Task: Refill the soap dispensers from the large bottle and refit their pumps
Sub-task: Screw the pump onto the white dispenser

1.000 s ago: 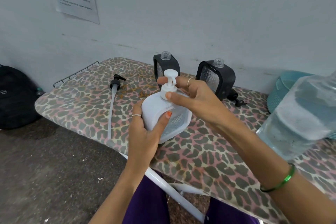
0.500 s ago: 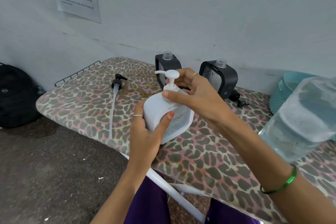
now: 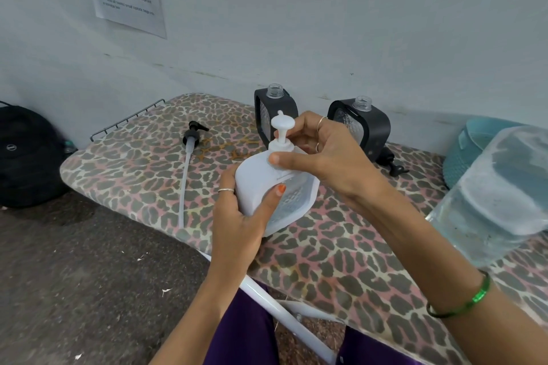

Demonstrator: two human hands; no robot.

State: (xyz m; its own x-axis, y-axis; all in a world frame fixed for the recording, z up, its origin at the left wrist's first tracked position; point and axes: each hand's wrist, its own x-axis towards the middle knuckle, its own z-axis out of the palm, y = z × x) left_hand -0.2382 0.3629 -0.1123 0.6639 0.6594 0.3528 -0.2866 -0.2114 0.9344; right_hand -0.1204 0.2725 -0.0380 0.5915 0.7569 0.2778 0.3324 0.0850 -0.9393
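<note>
Nearest you on the right stands the large clear plastic bottle (image 3: 492, 195), blurred, on the leopard-print tabletop (image 3: 341, 261). Your left hand (image 3: 240, 216) grips the side of the white square soap dispenser (image 3: 267, 187), thumb across its front, holding it tilted near the tabletop's front edge. Your right hand (image 3: 320, 154) pinches the collar of the white pump (image 3: 281, 133) seated in the dispenser's neck. Left of this, a loose black pump with a long white tube (image 3: 188, 163) lies flat. Behind, by the wall, two black-framed clear dispensers (image 3: 360, 127) stand with open necks; a teal basket (image 3: 465, 151) sits far right.
</note>
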